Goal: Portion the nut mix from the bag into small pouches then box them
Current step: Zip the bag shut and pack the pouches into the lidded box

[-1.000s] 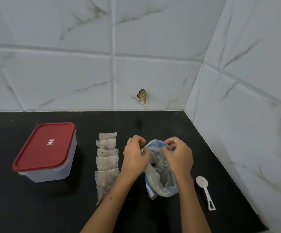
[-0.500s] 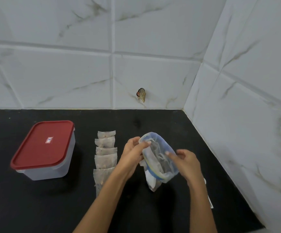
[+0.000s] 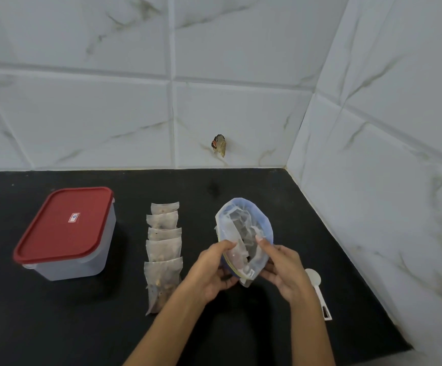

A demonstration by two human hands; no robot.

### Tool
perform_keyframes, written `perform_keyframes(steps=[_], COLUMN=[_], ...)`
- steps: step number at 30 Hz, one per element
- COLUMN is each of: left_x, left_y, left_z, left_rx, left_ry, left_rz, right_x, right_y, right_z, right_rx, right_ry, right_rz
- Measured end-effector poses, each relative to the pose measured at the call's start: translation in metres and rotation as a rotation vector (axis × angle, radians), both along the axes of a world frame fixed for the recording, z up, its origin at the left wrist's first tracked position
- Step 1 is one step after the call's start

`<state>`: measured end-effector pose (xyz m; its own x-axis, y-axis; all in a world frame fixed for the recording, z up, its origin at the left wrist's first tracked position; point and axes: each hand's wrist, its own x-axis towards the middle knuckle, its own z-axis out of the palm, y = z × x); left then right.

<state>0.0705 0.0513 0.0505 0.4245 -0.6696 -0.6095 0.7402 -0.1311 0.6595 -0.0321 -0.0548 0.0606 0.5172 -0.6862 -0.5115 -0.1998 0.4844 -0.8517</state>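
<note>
Both hands cup the bag [image 3: 243, 233] upright at mid-counter, left hand [image 3: 214, 270] and right hand [image 3: 280, 270] pinching its rim open; I'd keep the mouth wide before taking the spoon [image 3: 317, 291].

The right hand [image 3: 284, 270] covers part of the white scoop [image 3: 317, 289]. The bag's [image 3: 243, 233] contents are too crumpled and blurred to identify. Both forearms run off the bottom edge.

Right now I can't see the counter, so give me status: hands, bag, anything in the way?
Left hand and right hand both grip the bag, mouth spread open. Five pouches lined up beside it; box lidded. Spoon lies right, clear.
</note>
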Motion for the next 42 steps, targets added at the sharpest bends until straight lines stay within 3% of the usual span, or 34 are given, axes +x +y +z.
perform_keyframes(steps=[5,8,11,17,20,24,26,28,31,36,42], left_x=[0.015,0.020,0.016,0.007,0.002,-0.007,-0.009,-0.007,-0.001,0.010,0.015], left_y=[0.007,0.009,0.006,-0.001,-0.005,-0.009,-0.009,-0.006,-0.001,-0.002,-0.001], left_z=[0.000,-0.002,0.000,0.004,0.002,-0.009,-0.008,-0.001,0.012,0.009,0.009], left_rx=[-0.238,-0.388,-0.302,-0.173,-0.054,0.158,0.194,0.130,0.002,0.001,-0.040], left_ry=[0.178,0.147,0.014,-0.097,-0.284,-0.765,-0.833,-0.714,-0.423,-0.162,-0.152], left_rz=[0.027,0.011,-0.048,0.020,0.133,0.215,0.206,0.183,0.077,0.200,0.148], right_x=[-0.014,-0.021,-0.018,-0.015,-0.010,0.003,0.010,0.013,0.010,0.000,0.004], right_y=[-0.011,-0.016,-0.014,-0.012,-0.005,0.013,0.020,0.021,0.011,0.001,0.005], right_z=[0.000,0.000,-0.001,0.002,0.008,0.015,0.014,0.013,0.015,0.012,0.011], right_rx=[0.284,0.337,0.244,0.238,0.004,-0.539,-0.688,-0.674,-0.353,0.005,-0.080], right_ry=[-0.287,-0.320,-0.211,-0.192,0.006,0.394,0.445,0.387,0.137,0.009,0.003], right_rz=[-0.030,0.008,0.029,0.039,0.018,-0.105,-0.077,-0.069,-0.067,0.040,-0.090])
